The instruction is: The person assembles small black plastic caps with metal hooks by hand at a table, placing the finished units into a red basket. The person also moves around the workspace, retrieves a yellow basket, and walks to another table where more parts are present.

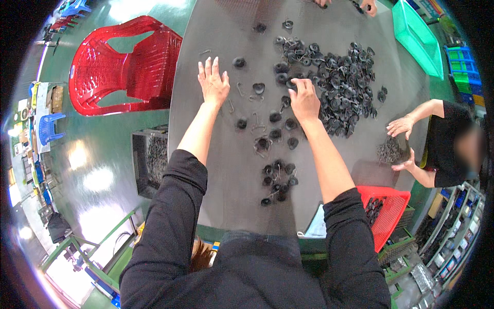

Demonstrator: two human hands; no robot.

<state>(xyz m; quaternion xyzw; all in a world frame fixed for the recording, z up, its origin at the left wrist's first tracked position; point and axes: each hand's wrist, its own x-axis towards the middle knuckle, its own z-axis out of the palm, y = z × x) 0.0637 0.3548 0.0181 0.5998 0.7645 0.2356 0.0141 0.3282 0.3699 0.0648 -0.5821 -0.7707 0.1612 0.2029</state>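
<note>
My left hand [213, 85] is held over the grey tabletop with its fingers spread and nothing in them. A loose black round piece [239, 62] lies to its right, and a thin metal hook [240, 89] lies nearby. My right hand [305, 100] is closed, thumb and fingertips on a black round piece [291, 84] at the left edge of a large pile [350, 85] of such pieces, many with metal hooks. Between my arms lie several scattered black pieces and hooks, and a smaller cluster [278, 181] sits closer to me.
A co-worker's hands [403, 126] surround a heap of small metal parts [389, 151] at the right. Another person's hand [368, 7] shows at the far edge. A green basket [419, 41], a red basket [385, 226], a red chair [128, 67] and a black crate [138, 159] stand around the table.
</note>
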